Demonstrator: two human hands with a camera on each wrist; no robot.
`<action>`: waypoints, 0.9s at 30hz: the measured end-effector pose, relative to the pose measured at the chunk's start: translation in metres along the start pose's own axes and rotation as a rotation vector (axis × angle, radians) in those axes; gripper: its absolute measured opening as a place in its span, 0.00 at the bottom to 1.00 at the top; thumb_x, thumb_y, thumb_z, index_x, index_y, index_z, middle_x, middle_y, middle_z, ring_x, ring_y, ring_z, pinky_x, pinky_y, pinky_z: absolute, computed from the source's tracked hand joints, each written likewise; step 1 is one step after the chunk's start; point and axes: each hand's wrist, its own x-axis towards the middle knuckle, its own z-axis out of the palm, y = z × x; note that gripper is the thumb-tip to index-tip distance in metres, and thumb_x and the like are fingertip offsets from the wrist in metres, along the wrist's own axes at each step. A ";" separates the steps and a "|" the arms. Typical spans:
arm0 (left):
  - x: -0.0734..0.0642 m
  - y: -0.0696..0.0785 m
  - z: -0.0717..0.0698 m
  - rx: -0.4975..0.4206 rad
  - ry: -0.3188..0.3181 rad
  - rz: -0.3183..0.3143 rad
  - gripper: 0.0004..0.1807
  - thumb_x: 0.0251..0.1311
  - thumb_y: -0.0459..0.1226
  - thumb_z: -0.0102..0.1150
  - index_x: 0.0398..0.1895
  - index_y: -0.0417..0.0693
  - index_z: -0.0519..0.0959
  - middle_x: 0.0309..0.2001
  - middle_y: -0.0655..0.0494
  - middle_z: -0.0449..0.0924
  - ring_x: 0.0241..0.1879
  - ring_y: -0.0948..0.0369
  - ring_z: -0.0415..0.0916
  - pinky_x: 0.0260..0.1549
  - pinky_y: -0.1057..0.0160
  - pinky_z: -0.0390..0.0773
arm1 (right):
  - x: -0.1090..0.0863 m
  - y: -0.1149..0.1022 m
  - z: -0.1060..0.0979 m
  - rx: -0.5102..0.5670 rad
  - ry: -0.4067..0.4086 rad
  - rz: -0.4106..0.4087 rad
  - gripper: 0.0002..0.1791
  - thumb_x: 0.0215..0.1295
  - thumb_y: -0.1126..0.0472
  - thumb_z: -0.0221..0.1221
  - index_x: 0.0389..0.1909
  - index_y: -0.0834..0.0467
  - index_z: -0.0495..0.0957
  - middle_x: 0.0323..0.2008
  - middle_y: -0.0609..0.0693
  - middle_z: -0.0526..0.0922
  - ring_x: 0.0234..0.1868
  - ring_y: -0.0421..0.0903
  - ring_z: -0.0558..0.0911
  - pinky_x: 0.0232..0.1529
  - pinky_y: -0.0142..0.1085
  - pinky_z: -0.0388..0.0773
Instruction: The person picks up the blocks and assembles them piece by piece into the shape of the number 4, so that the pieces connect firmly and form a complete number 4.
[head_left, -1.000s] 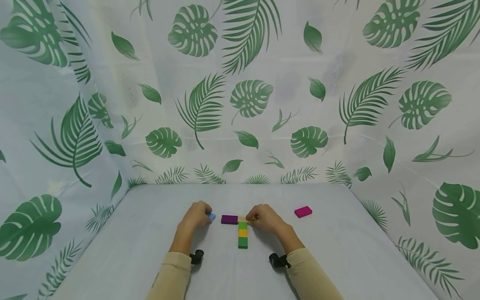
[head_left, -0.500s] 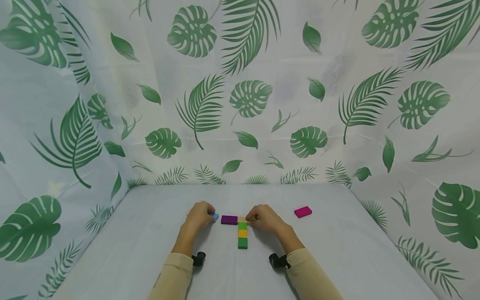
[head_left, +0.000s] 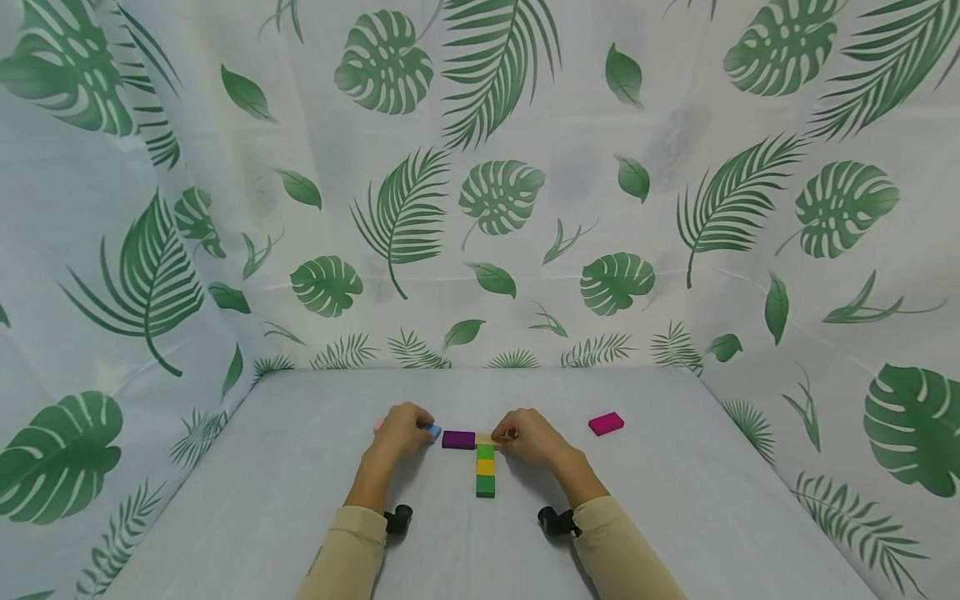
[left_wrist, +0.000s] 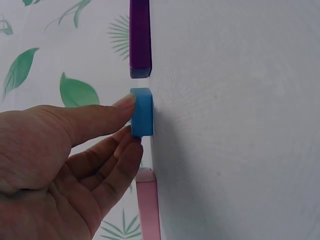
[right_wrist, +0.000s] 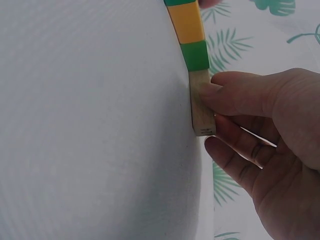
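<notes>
My left hand (head_left: 399, 431) pinches a small blue block (left_wrist: 143, 112) between thumb and fingers, low at the table surface. A short gap parts it from the end of a purple block (head_left: 458, 439). My right hand (head_left: 528, 435) grips a plain wooden block (right_wrist: 201, 107), its thumb on one long side. The wooden block lies against the purple one's right end. From it a column runs toward me: a light green block (head_left: 486, 452), a yellow block (head_left: 486, 467) and a darker green block (head_left: 486, 486).
A pink block (left_wrist: 148, 202) lies beside my left hand, mostly hidden by it in the head view. Farther right on the white table (head_left: 675, 517) is a magenta block (head_left: 606, 423). A leaf-patterned cloth (head_left: 525, 275) stands behind and at both sides.
My left hand has slid the blue block a little to the right, closer to the purple block. The pink block has come partly into view behind it. My right hand has stayed put.
</notes>
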 end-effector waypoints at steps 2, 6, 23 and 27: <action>0.001 0.000 0.001 0.008 0.003 0.006 0.13 0.60 0.31 0.72 0.48 0.38 0.88 0.44 0.47 0.88 0.43 0.56 0.81 0.46 0.51 0.83 | 0.000 0.000 0.000 0.001 0.001 -0.001 0.09 0.62 0.70 0.70 0.42 0.59 0.91 0.41 0.49 0.90 0.44 0.45 0.83 0.50 0.48 0.83; 0.002 0.001 0.002 0.022 0.008 0.016 0.13 0.60 0.31 0.71 0.48 0.38 0.88 0.44 0.47 0.88 0.42 0.56 0.81 0.46 0.52 0.83 | 0.000 0.001 0.000 -0.003 0.001 0.010 0.09 0.62 0.69 0.70 0.42 0.58 0.91 0.41 0.48 0.90 0.44 0.45 0.83 0.50 0.47 0.83; 0.003 0.005 0.006 0.014 0.006 0.005 0.13 0.63 0.30 0.69 0.50 0.37 0.87 0.44 0.46 0.88 0.42 0.56 0.81 0.46 0.53 0.83 | -0.001 -0.004 -0.002 -0.023 -0.008 0.033 0.09 0.62 0.69 0.70 0.43 0.58 0.91 0.41 0.49 0.90 0.45 0.46 0.84 0.51 0.48 0.83; 0.001 0.008 0.006 0.015 0.007 0.000 0.13 0.64 0.30 0.68 0.50 0.37 0.87 0.46 0.45 0.88 0.45 0.54 0.83 0.49 0.51 0.83 | -0.001 -0.004 -0.002 -0.023 -0.010 0.035 0.09 0.63 0.69 0.70 0.43 0.59 0.91 0.42 0.49 0.90 0.46 0.46 0.84 0.52 0.49 0.83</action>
